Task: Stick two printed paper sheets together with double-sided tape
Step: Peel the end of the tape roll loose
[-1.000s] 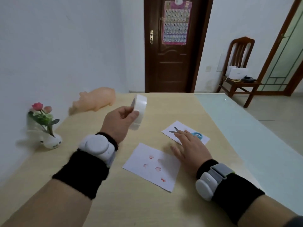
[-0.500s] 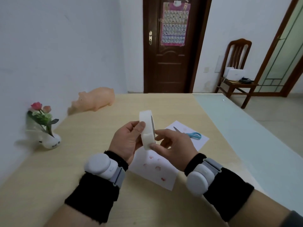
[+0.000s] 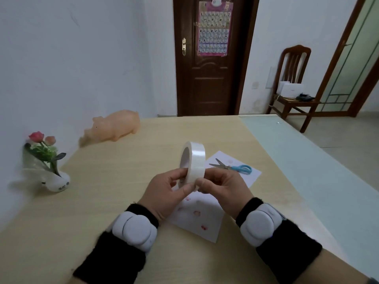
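A white roll of double-sided tape (image 3: 193, 159) stands upright above the table, pinched at its lower rim by both hands. My left hand (image 3: 164, 193) grips it from the left, thumb on the outer band. My right hand (image 3: 223, 188) grips it from the right, thumb pressed on the band beside the left thumb. Under the hands lies a printed paper sheet (image 3: 198, 219) with small pink marks. A second sheet (image 3: 251, 178) lies farther right, with blue-handled scissors (image 3: 232, 167) resting on it.
A wooden table (image 3: 123, 181) stands against the left wall, with a pale green strip (image 3: 307, 160) along its right side. A peach toy pig (image 3: 114, 127) and a small white vase of flowers (image 3: 48, 165) sit at the left. A chair (image 3: 293, 87) stands beyond.
My right hand left the far sheet and came up to the roll. My left hand brought the roll down toward me and to the centre. Now both thumbs press on the roll's band.
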`<state>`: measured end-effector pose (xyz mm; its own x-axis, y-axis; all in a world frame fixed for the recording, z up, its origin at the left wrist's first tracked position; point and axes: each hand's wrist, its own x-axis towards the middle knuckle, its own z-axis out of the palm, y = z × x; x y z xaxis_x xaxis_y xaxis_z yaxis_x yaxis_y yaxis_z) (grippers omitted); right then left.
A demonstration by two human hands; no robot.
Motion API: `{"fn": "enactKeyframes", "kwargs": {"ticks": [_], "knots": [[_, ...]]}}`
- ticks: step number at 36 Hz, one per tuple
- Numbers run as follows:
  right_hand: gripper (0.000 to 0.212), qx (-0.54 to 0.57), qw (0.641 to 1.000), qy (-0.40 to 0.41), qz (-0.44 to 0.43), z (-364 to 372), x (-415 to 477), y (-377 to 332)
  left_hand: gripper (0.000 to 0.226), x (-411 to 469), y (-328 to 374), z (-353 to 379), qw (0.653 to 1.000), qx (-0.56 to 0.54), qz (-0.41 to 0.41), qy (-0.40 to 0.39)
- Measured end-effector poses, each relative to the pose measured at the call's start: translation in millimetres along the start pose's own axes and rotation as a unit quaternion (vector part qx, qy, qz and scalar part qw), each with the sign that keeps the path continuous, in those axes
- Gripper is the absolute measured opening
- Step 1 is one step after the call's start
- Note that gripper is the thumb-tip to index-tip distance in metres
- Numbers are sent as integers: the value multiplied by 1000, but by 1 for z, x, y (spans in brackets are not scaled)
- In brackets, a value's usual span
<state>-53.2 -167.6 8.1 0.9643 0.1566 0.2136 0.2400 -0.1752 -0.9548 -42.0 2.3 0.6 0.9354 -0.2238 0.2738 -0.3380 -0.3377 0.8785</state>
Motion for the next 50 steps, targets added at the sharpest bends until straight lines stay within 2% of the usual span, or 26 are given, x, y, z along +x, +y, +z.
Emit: {"fn": "enactKeyframes", "kwargs": {"ticks": [6,12,19,26,39,50], "knots": [[30,63,994,88,-9,-5,0,9,33,0,-11,-2,997,46,25,63],[31,10,991,118,-57,-5,5,9,31,2,-11,0,993,78,41,74],[32,-36,989,120,-76,-3,4,12,31,-1,-15,4,992,99,45,62],[23,-84,985,120,-85,0,3,22,30,-5,-18,9,994,87,34,64],[19,-91,982,129,-100,-1,7,16,26,-3,-9,8,992,81,48,79],[18,-74,985,131,-87,-1,6,14,23,-3,-7,8,987,123,57,87]]}}
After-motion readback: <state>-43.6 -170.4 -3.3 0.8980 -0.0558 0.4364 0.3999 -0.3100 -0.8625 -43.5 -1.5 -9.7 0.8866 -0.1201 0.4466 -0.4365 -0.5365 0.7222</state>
